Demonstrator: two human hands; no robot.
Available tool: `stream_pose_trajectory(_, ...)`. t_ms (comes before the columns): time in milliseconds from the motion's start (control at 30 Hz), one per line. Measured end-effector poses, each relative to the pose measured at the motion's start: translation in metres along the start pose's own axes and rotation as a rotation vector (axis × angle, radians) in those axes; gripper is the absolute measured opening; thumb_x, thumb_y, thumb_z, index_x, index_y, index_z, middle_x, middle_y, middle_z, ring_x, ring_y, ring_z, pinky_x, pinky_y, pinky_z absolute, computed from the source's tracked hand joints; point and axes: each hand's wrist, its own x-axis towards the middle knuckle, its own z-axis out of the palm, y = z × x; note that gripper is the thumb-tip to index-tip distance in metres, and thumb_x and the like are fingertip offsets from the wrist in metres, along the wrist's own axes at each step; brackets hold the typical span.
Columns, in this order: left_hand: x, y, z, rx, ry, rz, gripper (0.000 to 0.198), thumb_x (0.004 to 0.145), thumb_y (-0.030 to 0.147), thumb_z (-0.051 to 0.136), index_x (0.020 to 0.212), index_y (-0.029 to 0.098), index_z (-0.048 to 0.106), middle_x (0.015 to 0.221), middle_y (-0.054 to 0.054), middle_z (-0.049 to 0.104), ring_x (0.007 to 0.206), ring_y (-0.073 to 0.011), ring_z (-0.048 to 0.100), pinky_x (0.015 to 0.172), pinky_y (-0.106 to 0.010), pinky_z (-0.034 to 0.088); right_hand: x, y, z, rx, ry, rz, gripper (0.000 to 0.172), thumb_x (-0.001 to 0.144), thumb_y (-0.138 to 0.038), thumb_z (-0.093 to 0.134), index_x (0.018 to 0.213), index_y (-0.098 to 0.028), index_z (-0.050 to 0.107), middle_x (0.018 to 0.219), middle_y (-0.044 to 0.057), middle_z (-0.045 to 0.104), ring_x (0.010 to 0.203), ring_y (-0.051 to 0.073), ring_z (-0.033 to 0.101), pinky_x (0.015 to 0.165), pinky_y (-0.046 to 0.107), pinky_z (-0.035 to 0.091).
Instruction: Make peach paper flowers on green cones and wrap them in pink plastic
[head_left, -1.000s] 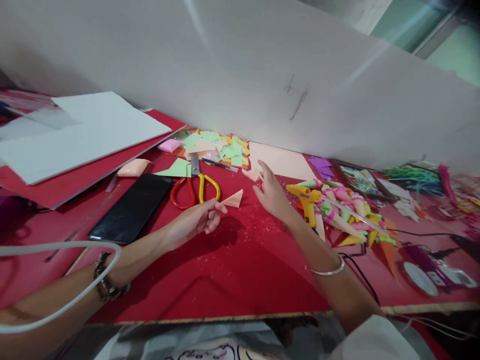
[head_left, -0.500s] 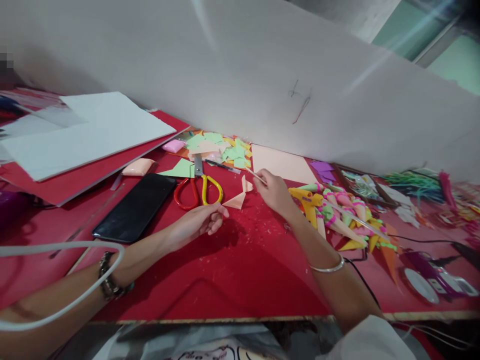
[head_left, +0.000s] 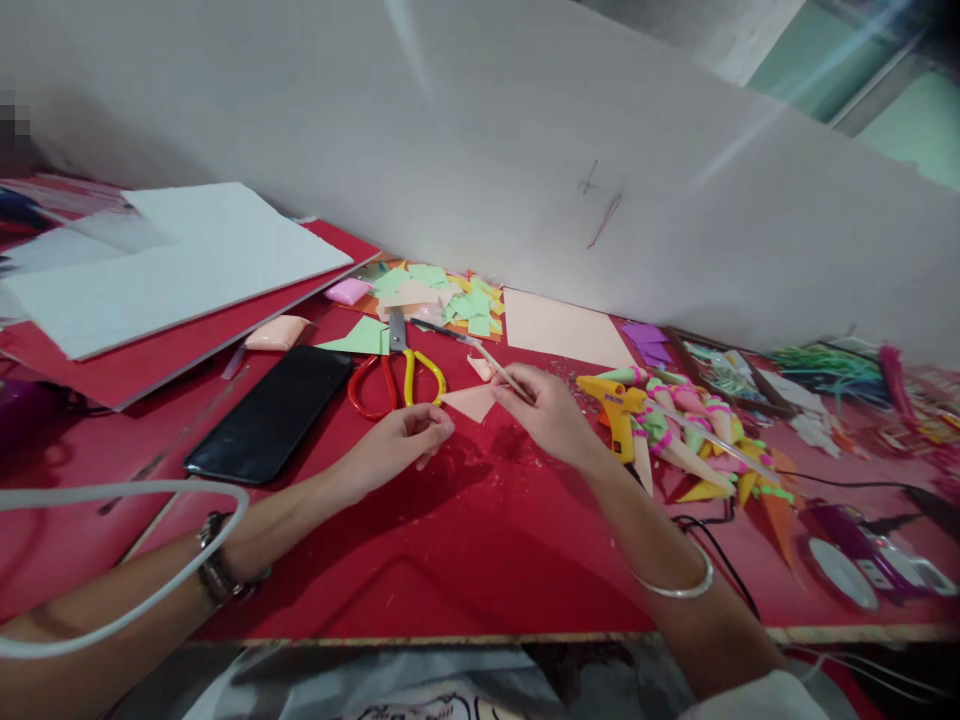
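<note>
In my right hand (head_left: 546, 412) a thin pale stick (head_left: 498, 366) is pinched, its tip pointing up and to the left. My left hand (head_left: 401, 438) has its fingers curled, and the corner of a peach paper triangle (head_left: 472, 402) meets its fingertips. The exact grip there is partly hidden. A small peach scrap (head_left: 480, 370) shows beyond the paper, near the stick. Just behind my left hand lie scissors (head_left: 409, 375) with one red and one yellow handle. A black phone (head_left: 270, 415) rests left of them.
Green and yellow paper pieces (head_left: 450, 300) and a peach sheet (head_left: 566, 328) lie by the wall. A yellow glue gun (head_left: 619, 405) and several decorated paper cones (head_left: 690, 430) sit right of my right hand. White boards (head_left: 187, 265) are stacked at left.
My right hand has come down and closer with the stick, beside the paper triangle. My left fingers have curled in more. The triangle has turned slightly.
</note>
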Motion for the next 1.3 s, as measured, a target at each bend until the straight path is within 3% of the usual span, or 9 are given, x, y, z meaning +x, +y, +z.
stream_pose_trajectory(233, -0.002, 0.002, 0.004, 0.136, -0.111, 0.083, 0.029, 0.083, 0.038, 0.041, 0.074, 0.015, 0.055, 0.063, 0.0, 0.055, 0.061, -0.0119, 0.051, 0.063, -0.022, 0.038, -0.015, -0.012, 0.017, 0.115, -0.048, -0.01, 0.013, 0.083, -0.024, 0.044, 0.076, -0.018, 0.053, 0.07, -0.002, 0.051, 0.064, 0.01, 0.047, 0.057, 0.021, 0.035)
stream_pose_trajectory(300, -0.001, 0.001, 0.003, 0.112, -0.115, 0.085, 0.031, 0.085, 0.037, 0.037, 0.074, 0.014, 0.056, 0.067, -0.001, 0.056, 0.062, -0.012, 0.051, 0.064, -0.022, 0.039, -0.018, -0.009, 0.024, 0.141, 0.003, 0.026, 0.013, 0.083, -0.025, 0.043, 0.09, -0.02, 0.052, 0.08, 0.0, 0.053, 0.07, 0.011, 0.05, 0.061, 0.021, 0.039)
stream_pose_trajectory(367, 0.001, 0.001, 0.002, 0.102, -0.096, 0.064, 0.033, 0.085, 0.037, 0.037, 0.071, 0.014, 0.056, 0.066, -0.002, 0.056, 0.06, -0.0118, 0.051, 0.063, -0.022, 0.039, -0.021, -0.006, 0.029, 0.156, 0.07, 0.083, 0.027, 0.084, -0.028, 0.042, 0.11, -0.021, 0.042, 0.082, 0.002, 0.054, 0.07, 0.012, 0.052, 0.062, 0.023, 0.041)
stream_pose_trajectory(500, 0.002, 0.0, 0.001, 0.114, -0.106, 0.095, 0.036, 0.085, 0.036, 0.035, 0.067, 0.014, 0.056, 0.062, -0.001, 0.055, 0.054, -0.0105, 0.049, 0.059, -0.021, 0.039, -0.028, -0.004, 0.034, 0.113, -0.029, 0.134, 0.05, 0.087, -0.036, 0.035, 0.13, -0.018, 0.019, 0.054, -0.005, 0.045, 0.047, 0.012, 0.044, 0.047, 0.024, 0.034)
stream_pose_trajectory(733, -0.002, 0.001, 0.001, 0.184, -0.26, 0.117, 0.025, 0.082, 0.032, 0.045, 0.07, 0.014, 0.059, 0.063, -0.001, 0.057, 0.055, -0.0101, 0.051, 0.055, -0.02, 0.04, -0.03, 0.003, 0.042, 0.011, -0.114, 0.166, 0.047, 0.087, -0.038, 0.034, 0.13, -0.019, 0.026, 0.052, -0.004, 0.048, 0.047, 0.012, 0.046, 0.045, 0.023, 0.03)
stream_pose_trajectory(1000, -0.004, 0.001, 0.004, 0.168, -0.209, 0.115, 0.025, 0.081, 0.031, 0.047, 0.067, 0.014, 0.058, 0.061, -0.001, 0.057, 0.057, -0.0111, 0.052, 0.055, -0.02, 0.039, -0.031, 0.004, 0.048, 0.355, -0.168, 0.212, 0.063, 0.084, -0.027, 0.042, 0.135, -0.021, 0.005, 0.065, -0.002, 0.054, 0.059, 0.012, 0.053, 0.056, 0.025, 0.042)
stream_pose_trajectory(1133, -0.003, 0.0, 0.005, 0.204, -0.152, 0.122, 0.029, 0.082, 0.033, 0.045, 0.064, 0.014, 0.058, 0.057, 0.0, 0.057, 0.054, -0.0109, 0.052, 0.052, -0.019, 0.038, -0.031, 0.005, 0.049, 0.447, -0.106, 0.238, 0.064, 0.082, -0.024, 0.046, 0.134, -0.023, 0.01, 0.065, -0.003, 0.052, 0.06, 0.012, 0.052, 0.056, 0.025, 0.044)
stream_pose_trajectory(1200, -0.003, -0.001, 0.004, 0.236, -0.129, 0.14, 0.031, 0.082, 0.035, 0.045, 0.062, 0.015, 0.058, 0.055, 0.0, 0.057, 0.051, -0.0105, 0.052, 0.05, -0.019, 0.038, -0.03, 0.006, 0.047, 0.471, -0.133, 0.239, 0.052, 0.082, -0.025, 0.046, 0.13, -0.022, 0.025, 0.068, -0.001, 0.054, 0.061, 0.012, 0.052, 0.056, 0.025, 0.044)
stream_pose_trajectory(1300, -0.002, -0.003, 0.001, 0.265, -0.121, 0.136, 0.031, 0.081, 0.036, 0.046, 0.062, 0.014, 0.06, 0.051, 0.0, 0.056, 0.046, -0.0098, 0.052, 0.046, -0.018, 0.037, -0.028, 0.004, 0.041, 0.462, -0.253, 0.207, 0.026, 0.082, -0.031, 0.046, 0.1, -0.017, 0.056, 0.069, 0.0, 0.056, 0.061, 0.011, 0.051, 0.057, 0.023, 0.042)
